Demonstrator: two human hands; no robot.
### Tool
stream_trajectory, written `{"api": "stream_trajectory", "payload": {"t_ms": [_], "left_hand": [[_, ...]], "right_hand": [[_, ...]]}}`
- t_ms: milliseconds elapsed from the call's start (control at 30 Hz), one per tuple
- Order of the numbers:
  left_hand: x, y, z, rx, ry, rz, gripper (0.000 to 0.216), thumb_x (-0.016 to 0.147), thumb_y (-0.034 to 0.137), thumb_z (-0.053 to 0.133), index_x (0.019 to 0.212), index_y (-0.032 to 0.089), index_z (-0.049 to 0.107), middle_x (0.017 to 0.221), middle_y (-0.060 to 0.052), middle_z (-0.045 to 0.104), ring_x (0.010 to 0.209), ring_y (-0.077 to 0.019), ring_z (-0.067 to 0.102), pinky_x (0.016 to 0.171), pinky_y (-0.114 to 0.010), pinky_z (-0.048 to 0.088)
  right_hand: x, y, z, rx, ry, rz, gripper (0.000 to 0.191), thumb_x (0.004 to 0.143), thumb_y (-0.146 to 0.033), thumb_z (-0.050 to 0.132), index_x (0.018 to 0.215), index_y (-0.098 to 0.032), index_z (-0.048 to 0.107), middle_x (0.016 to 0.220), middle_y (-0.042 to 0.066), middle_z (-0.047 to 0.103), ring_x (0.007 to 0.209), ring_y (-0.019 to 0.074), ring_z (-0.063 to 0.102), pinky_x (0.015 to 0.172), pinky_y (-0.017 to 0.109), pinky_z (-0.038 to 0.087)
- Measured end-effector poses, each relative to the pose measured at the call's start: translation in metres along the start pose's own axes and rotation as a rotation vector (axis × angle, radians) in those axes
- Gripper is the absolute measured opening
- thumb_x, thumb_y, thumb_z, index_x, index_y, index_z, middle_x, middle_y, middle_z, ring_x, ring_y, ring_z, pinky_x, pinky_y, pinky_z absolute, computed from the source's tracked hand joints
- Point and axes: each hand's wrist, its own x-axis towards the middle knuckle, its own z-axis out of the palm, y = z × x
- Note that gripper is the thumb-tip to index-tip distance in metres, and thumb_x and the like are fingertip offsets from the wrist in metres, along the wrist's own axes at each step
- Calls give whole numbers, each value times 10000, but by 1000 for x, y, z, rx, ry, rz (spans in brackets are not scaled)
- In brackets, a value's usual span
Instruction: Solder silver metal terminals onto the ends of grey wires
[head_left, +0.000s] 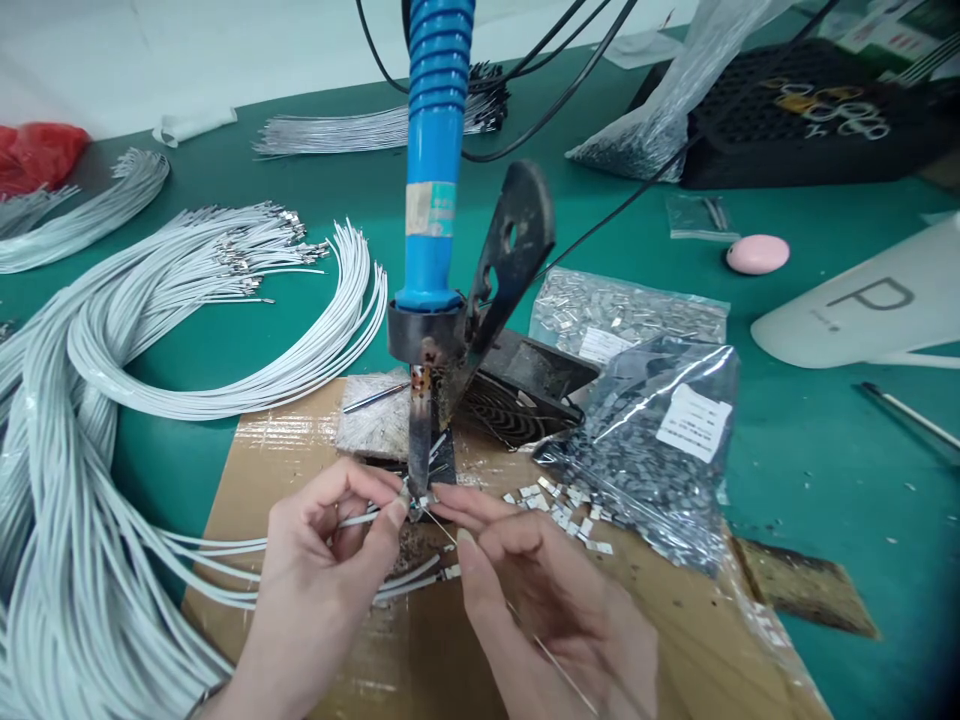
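A blue-handled soldering iron stands tip-down in a dark metal stand on a taped cardboard sheet. My left hand pinches the end of a white wire right under the iron's tip. My right hand pinches a thin strand of solder wire and holds its end at the same spot, with a small metal terminal between the two hands. Both hands are closed.
Large bundles of white wires curve over the green table at left. An open bag of small metal terminals spills loose pieces beside my right hand. A second bag, a pink oval object and a black tray lie further back.
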Motion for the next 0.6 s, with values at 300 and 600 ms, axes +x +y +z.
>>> {"api": "stream_trajectory", "payload": {"t_ms": [300,600], "left_hand": [[-4,-3,-1,-30,9,-3,156,873,172,740,722,207,724,841,7,745,648,-84,609,567,-128,441],[-3,-2,0,-10,12,2,156,857,157,748,713,204,712,833,13,739,608,-74,580,546,-129,437]], "right_hand": [[0,1,0,-8,19,-4,242,940,-144,661,736,-267,616,1084,-29,843,1046,119,810,884,138,602],[1,-1,-2,-25,0,11,241,936,-166,672,720,-263,631,1099,-19,851,1030,123,818,868,131,606]]}}
